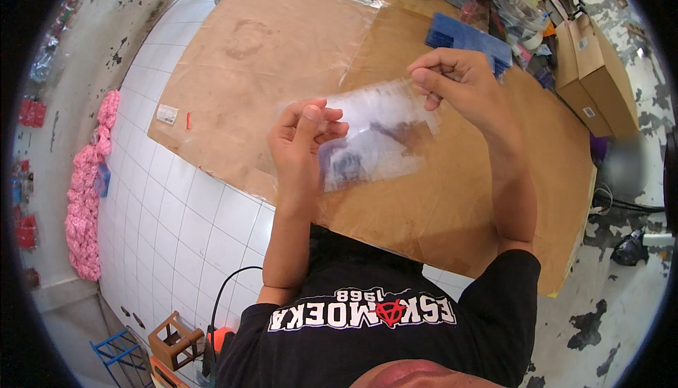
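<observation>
Over the cardboard-covered table [452,204], the left hand [300,140] pinches the near edge of a clear plastic bag [374,137], thumb over fingers; something small and dark shows inside. The right hand [455,80], at two o'clock from it, pinches the bag's far corner. Beyond, at one o'clock, lies a blue ridged piece [466,38], then brown cartons [597,70].

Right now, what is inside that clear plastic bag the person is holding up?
Inside the clear plastic bag, a small dark item shows low near the left hand. What it is stays too blurred to tell, and the fingers cover part of it.
</observation>
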Action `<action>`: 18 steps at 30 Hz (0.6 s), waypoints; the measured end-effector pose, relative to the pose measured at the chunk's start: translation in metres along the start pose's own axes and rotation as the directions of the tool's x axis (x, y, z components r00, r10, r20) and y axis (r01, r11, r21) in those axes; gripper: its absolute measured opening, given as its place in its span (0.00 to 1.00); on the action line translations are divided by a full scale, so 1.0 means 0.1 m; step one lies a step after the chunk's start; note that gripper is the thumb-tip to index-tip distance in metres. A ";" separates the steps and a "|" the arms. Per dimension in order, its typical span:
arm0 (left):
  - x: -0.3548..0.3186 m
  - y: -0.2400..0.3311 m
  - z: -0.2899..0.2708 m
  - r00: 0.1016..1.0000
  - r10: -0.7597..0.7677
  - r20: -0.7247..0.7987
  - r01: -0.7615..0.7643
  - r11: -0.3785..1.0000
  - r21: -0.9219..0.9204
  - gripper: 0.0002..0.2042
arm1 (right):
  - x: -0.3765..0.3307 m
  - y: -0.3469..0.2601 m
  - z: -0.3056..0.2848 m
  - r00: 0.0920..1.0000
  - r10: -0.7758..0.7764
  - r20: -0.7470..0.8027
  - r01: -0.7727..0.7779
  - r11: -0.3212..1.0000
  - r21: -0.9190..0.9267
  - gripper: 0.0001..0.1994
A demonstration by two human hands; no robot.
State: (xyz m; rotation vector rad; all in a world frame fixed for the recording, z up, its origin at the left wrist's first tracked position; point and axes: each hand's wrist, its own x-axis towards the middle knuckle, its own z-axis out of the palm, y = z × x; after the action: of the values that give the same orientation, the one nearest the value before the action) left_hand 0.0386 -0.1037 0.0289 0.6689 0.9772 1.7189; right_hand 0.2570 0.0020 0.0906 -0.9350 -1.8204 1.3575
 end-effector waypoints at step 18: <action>-0.04 -0.07 0.08 0.990 0.117 -0.082 -0.102 0.980 0.171 0.06 | 0.01 0.16 0.31 0.993 0.113 0.022 -0.115 0.952 0.284 0.15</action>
State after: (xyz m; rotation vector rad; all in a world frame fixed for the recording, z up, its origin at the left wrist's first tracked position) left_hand 0.0493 -0.1038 0.0268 0.7701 1.1772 1.7901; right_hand 0.2326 -0.0092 0.0684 -0.8924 -1.5401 1.6431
